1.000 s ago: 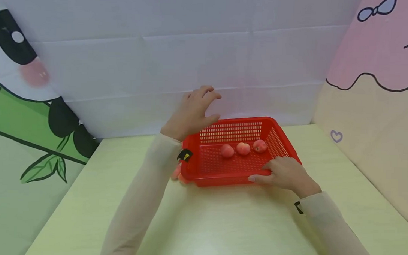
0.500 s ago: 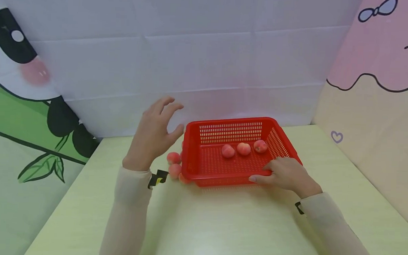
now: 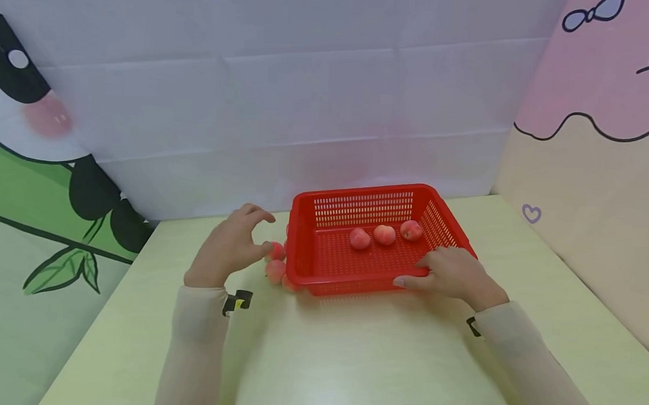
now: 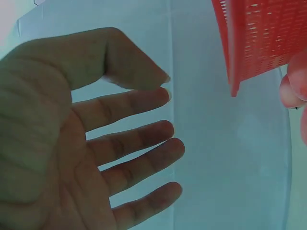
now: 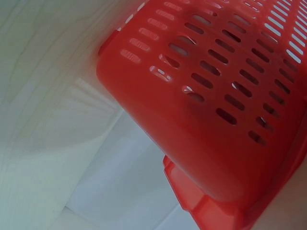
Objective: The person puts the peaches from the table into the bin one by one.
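Observation:
A red plastic basket (image 3: 354,282) with slotted sides sits towards the back of the table, holding three peaches (image 3: 385,235) in a row. My right hand (image 3: 453,275) grips its near rim at the right corner, thumb outside. In the right wrist view the basket's wall (image 5: 172,120) fills most of the picture. Several more peaches (image 3: 275,272) lie against the basket's left side, partly hidden behind it. My left hand (image 3: 223,246) hovers beside them, thumb tip overlapping one peach (image 3: 276,252). The left wrist view shows that hand's fingers (image 4: 139,134) extended, with nothing held.
The pale wooden table (image 3: 319,357) extends in front of the basket. A white sheet (image 3: 306,106) hangs close behind it, and printed cartoon panels stand on the left and right (image 3: 588,194). Both wrists wear black straps.
My left hand has moved from over the basket's back left corner leftward, then down to the peaches outside. The right hand keeps its grip on the rim; the basket stays put.

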Action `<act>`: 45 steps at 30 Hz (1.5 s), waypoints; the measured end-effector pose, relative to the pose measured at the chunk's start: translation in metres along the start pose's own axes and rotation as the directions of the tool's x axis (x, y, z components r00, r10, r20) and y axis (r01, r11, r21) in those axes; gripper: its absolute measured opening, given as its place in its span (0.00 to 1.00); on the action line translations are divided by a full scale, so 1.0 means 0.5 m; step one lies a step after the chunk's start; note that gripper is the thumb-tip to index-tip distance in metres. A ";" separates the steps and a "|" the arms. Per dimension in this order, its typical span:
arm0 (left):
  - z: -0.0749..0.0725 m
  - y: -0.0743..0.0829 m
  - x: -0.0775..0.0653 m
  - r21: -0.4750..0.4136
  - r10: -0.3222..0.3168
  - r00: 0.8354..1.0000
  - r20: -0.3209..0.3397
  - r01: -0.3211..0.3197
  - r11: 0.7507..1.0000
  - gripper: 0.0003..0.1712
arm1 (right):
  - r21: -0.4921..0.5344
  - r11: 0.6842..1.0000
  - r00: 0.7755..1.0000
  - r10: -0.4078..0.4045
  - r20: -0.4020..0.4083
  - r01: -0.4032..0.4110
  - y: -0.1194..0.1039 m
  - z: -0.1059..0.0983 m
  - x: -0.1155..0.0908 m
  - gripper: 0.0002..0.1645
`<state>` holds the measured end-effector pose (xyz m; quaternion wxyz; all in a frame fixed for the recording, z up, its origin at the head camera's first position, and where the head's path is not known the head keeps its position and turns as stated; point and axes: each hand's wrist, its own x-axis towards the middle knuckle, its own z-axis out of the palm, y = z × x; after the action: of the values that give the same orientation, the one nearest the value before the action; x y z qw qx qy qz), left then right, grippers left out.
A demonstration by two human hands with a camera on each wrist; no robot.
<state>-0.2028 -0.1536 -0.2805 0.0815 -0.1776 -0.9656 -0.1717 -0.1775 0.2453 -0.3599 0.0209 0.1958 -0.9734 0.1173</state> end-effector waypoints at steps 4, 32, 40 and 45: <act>0.015 -0.019 0.000 -0.034 -0.053 0.990 0.130 0.058 0.998 0.27 | -0.003 1.000 1.000 -0.002 0.006 0.002 -0.001 0.001 0.001 0.39; 0.160 -0.053 0.039 -0.224 -0.042 0.894 0.446 0.157 0.962 0.23 | 0.005 1.000 1.000 0.005 0.008 -0.005 0.003 0.002 -0.003 0.40; 0.176 -0.053 0.036 -0.179 -0.107 0.874 0.473 0.215 0.960 0.23 | 0.005 1.000 1.000 0.003 0.013 -0.004 -0.001 -0.001 0.000 0.39; 0.174 -0.047 0.035 -0.117 -0.123 0.883 0.453 0.196 0.974 0.19 | -0.004 1.000 1.000 0.001 0.010 -0.001 -0.002 0.000 0.001 0.39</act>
<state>-0.2359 -0.1375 -0.3646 -0.1691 -0.1376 -0.9532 -0.2095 -0.1773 0.2441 -0.3597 0.0162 0.1958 -0.9738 0.1145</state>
